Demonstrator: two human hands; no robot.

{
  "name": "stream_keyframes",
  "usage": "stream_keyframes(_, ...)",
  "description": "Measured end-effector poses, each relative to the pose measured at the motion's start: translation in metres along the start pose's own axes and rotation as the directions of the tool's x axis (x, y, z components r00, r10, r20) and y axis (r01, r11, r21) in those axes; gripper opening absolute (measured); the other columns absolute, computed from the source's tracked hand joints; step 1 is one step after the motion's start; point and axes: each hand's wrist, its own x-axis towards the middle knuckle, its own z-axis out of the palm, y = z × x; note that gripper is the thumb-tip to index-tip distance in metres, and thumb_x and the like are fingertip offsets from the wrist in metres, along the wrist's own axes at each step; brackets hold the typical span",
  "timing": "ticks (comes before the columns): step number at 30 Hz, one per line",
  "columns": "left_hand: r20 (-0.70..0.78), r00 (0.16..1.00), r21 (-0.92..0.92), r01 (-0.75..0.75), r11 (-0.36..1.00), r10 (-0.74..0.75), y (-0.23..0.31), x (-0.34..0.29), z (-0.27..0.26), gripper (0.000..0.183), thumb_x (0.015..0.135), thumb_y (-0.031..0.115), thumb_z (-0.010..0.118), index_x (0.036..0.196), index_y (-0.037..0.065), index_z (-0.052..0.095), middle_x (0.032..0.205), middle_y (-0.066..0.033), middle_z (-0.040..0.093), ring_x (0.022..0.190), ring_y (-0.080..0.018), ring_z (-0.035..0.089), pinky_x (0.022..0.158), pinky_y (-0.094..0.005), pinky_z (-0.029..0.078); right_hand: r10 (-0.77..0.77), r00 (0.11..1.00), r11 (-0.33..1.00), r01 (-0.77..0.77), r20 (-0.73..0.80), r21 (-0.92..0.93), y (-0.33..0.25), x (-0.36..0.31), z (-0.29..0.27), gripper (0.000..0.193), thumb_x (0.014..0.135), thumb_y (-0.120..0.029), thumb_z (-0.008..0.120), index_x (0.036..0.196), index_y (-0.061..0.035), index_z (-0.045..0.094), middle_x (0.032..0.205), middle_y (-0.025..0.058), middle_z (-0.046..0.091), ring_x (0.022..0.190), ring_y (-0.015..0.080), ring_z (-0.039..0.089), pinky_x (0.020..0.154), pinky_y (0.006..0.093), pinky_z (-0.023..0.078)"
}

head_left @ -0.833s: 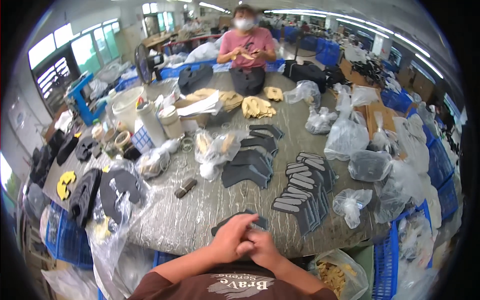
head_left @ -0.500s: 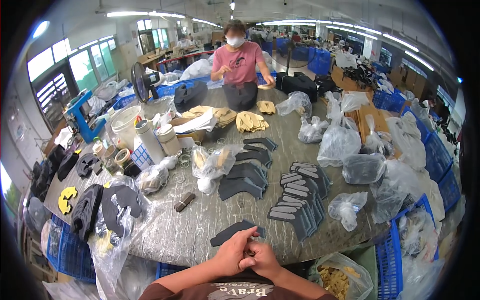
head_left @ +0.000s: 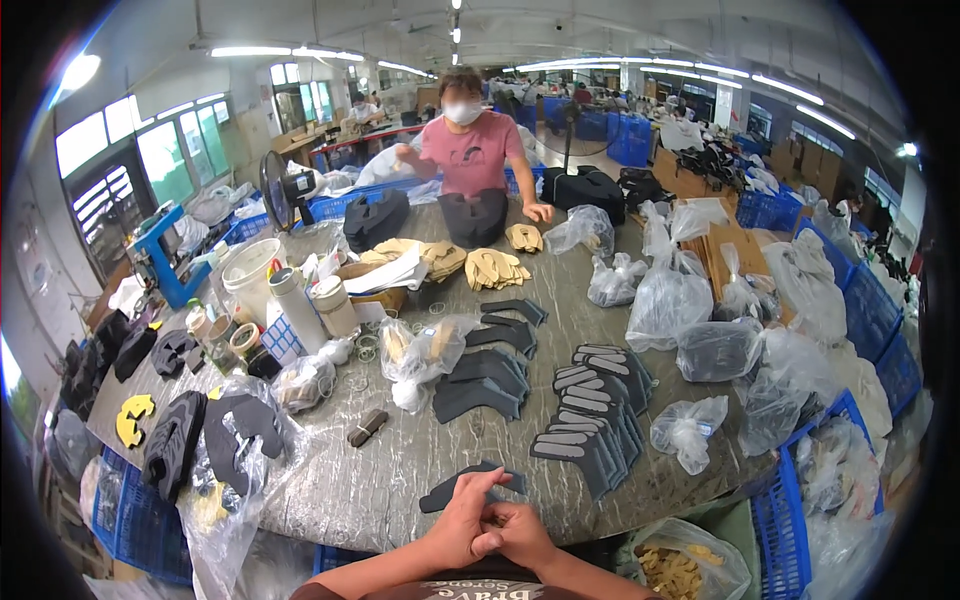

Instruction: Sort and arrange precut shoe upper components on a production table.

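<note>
My left hand (head_left: 462,524) and my right hand (head_left: 522,536) are pressed together at the near edge of the table. The fingers look curled against each other, and anything between them is hidden. Just beyond my left hand lies a dark grey curved fabric piece (head_left: 448,493), partly covered by its fingers. Farther off, similar dark pieces lie in an overlapping stack (head_left: 470,392). To the right, a fanned row of dark pieces with light grey strips (head_left: 582,428) lies on the table. A small dark brown bundle (head_left: 368,427) sits left of centre.
Across the table (head_left: 390,490), a masked person (head_left: 474,150) reaches toward tan cut pieces (head_left: 524,238). Plastic bags (head_left: 690,432) line the right side. Jars and a white bucket (head_left: 252,265) stand at left. Blue crates (head_left: 785,525) flank the near edge, beside a bag of yellow scraps (head_left: 690,565).
The view has shifted slightly. The person opposite has lowered one hand to the table beside the tan pieces; the tan piece it held is no longer visible there. My hands stay together.
</note>
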Motion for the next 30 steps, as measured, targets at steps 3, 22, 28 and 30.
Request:
stream_keyframes(3, -0.007, 0.999, -0.083, 0.051, 0.995, -0.052, -0.006, -0.004, 0.002, 0.093, 0.081, 0.071, 0.042, 0.140, 0.002, 0.024, 0.130, -0.0174, 0.045, 0.115, -0.0322, 0.041, 0.098, -0.0428, 0.033, 0.032, 0.999, 0.999, -0.032, -0.005, 0.035, 0.009, 0.006, 0.000, 0.035, 0.078, -0.033, 0.073, 0.092, -0.0019, 0.065, 0.084, 0.0004, 0.063, 0.079, 0.0075, 0.057, 0.070, 0.0251, 0.045)
stream_keyframes(22, -0.006, 0.999, 0.010, -0.040, 0.999, 0.040, -0.019, -0.018, -0.016, 0.022, 0.074, 0.002, 0.069, 0.095, 0.008, 0.067, 0.109, -0.0077, 0.062, 0.104, -0.0263, 0.054, 0.090, -0.0364, 0.041, 0.312, 0.950, 0.738, -0.229, -0.020, 0.634, 0.040, 0.006, -0.024, 0.015, 0.089, -0.012, 0.043, 0.095, -0.0077, 0.055, 0.082, 0.0053, 0.057, 0.063, 0.0141, 0.052, 0.053, 0.0271, 0.042)
stream_keyframes(28, -0.040, 0.941, -0.308, 0.309, 0.900, -0.337, -0.065, -0.026, -0.006, 0.007, 0.080, 0.002, 0.065, 0.087, 0.005, 0.065, 0.112, -0.0084, 0.061, 0.101, -0.0192, 0.056, 0.089, -0.0322, 0.043, 0.153, 0.811, 0.700, 0.314, -0.565, 0.641, -0.002, -0.007, -0.072, 0.005, 0.083, -0.013, 0.042, 0.082, -0.0162, 0.046, 0.063, 0.0011, 0.043, 0.045, 0.0131, 0.039, 0.040, 0.0259, 0.032)
stream_keyframes(30, 0.120, 0.849, -0.464, 0.506, 0.727, -0.515, -0.077, -0.029, -0.010, 0.004, 0.086, 0.006, 0.062, 0.087, 0.002, 0.064, 0.117, -0.0065, 0.059, 0.100, -0.0115, 0.055, 0.087, -0.0268, 0.044, 0.059, 0.616, 0.829, 0.408, -0.785, 0.382, -0.024, -0.035, -0.094, 0.004, 0.084, -0.014, 0.046, 0.081, -0.0154, 0.044, 0.063, -0.0002, 0.042, 0.051, 0.0109, 0.040, 0.042, 0.0245, 0.033)
